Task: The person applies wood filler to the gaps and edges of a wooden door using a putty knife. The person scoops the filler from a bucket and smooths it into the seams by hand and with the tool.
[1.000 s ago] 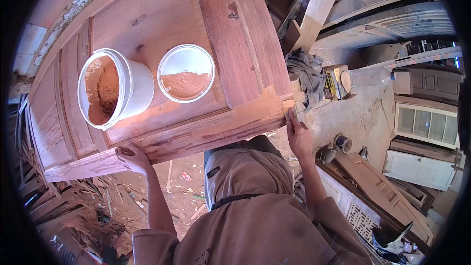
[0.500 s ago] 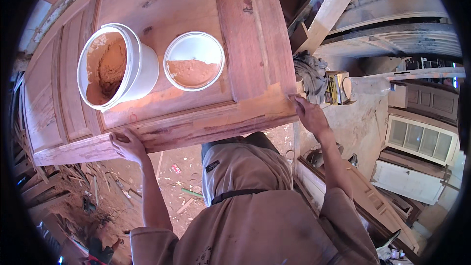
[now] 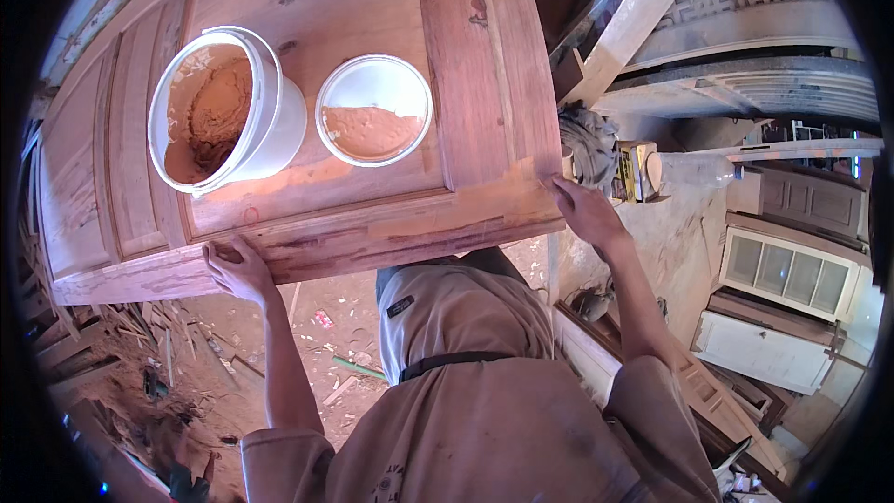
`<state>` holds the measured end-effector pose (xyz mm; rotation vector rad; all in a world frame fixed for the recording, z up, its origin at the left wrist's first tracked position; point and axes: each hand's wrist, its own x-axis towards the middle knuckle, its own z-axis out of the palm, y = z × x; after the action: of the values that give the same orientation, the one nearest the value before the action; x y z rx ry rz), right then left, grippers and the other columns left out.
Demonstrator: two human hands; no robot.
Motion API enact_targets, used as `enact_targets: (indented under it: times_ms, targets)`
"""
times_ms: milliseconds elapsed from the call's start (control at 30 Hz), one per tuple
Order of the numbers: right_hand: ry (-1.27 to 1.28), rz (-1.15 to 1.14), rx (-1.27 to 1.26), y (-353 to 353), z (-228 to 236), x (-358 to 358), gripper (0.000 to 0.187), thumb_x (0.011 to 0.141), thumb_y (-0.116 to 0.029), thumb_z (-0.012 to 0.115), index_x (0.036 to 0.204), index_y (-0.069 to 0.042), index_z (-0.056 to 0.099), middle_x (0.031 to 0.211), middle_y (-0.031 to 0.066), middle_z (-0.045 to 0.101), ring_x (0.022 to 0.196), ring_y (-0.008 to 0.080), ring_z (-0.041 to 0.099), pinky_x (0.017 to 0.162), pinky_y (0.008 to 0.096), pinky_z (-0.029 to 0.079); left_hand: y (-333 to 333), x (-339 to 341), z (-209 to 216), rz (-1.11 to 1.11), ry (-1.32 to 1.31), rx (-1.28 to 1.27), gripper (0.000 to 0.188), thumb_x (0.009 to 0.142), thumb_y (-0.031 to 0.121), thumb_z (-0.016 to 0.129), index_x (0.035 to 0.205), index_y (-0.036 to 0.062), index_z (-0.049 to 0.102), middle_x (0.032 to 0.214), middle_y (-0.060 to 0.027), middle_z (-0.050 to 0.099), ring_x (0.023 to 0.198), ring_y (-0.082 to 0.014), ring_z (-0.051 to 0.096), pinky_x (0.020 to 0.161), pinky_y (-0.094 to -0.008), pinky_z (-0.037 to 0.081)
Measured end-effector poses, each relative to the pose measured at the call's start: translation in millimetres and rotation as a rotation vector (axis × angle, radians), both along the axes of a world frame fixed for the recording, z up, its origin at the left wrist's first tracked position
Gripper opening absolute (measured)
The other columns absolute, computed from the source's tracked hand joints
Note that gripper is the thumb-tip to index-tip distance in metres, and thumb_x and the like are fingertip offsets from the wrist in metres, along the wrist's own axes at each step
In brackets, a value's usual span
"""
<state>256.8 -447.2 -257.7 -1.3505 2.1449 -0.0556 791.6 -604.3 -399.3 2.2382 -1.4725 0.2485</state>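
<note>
A panelled wooden door (image 3: 354, 0) lies flat in front of me, reddish-brown, with a smooth orange patch of filler (image 3: 503, 188) near its right front corner. My left hand (image 3: 240, 270) grips the front edge, fingers curled on the wood. At the right edge, my right hand (image 3: 589, 216) has its thumb and fingers pinched together against the corner; whether something small is between them is hidden. On the door a white bucket (image 3: 279, 130) lies tipped on its side, its open mouth showing orange filler paste (image 3: 219, 112). Beside it is a round white lid (image 3: 374, 84) partly covered with the same paste.
Beyond the right edge are a grey cloth (image 3: 589, 144), a yellow box (image 3: 635, 170) and a clear plastic bottle (image 3: 698, 169). A glazed white frame (image 3: 790, 270) and door panels (image 3: 764, 346) stand farther right. Wood scraps (image 3: 168, 345) litter the floor at left.
The whole view has shifted slightly. My right fingertips sit a little farther in over the door's edge. My left hand stays at the front edge; bucket and lid keep their places on the door.
</note>
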Motion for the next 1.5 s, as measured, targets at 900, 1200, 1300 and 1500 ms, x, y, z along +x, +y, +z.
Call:
enact_targets:
  times_ms: [900,1200,1300,1500]
  targets:
    - [0.158,-0.130,0.085,36.2,-21.1,71.2,0.033,0.099,-0.034,0.048,0.123,-0.013,0.059,0.083,0.0292,0.065,0.083,0.0496,0.064,0.074,0.0572,0.051,-0.9,-2.8,2.9,0.001,0.013,-0.007,0.054,0.091,0.043,0.062,0.129,0.0046,0.055,0.134,-0.0114,0.055,0.124,-0.0294,0.051,0.106,-0.0456,0.036]
    - [0.001,-0.236,-0.176,88.0,11.2,64.8,0.030,0.098,-0.022,0.053,0.125,-0.013,0.061,0.093,0.0291,0.067,0.083,0.0448,0.066,0.071,0.0510,0.053,0.2,-3.2,1.8,0.009,-0.008,-0.001,0.053,0.091,0.042,0.062,0.129,0.0058,0.054,0.135,-0.0106,0.054,0.125,-0.0295,0.051,0.105,-0.0460,0.037]
    - [0.080,-0.291,-0.248,93.6,-1.1,61.4,0.034,0.096,-0.019,0.056,0.129,-0.014,0.059,0.091,0.0283,0.067,0.080,0.0448,0.066,0.070,0.0504,0.052,-0.7,-3.1,1.3,-0.001,-0.004,-0.025,0.055,0.091,0.046,0.061,0.128,0.0059,0.055,0.129,-0.0114,0.058,0.121,-0.0303,0.052,0.103,-0.0455,0.038]
    - [0.119,-0.337,-0.227,96.6,-37.5,61.3,0.038,0.096,-0.017,0.057,0.133,-0.012,0.056,0.084,0.0251,0.066,0.077,0.0431,0.065,0.068,0.0480,0.051,-1.5,0.2,-1.6,0.003,-0.008,0.008,0.052,0.092,0.042,0.061,0.128,0.0058,0.054,0.133,-0.0111,0.055,0.125,-0.0298,0.051,0.104,-0.0460,0.037]
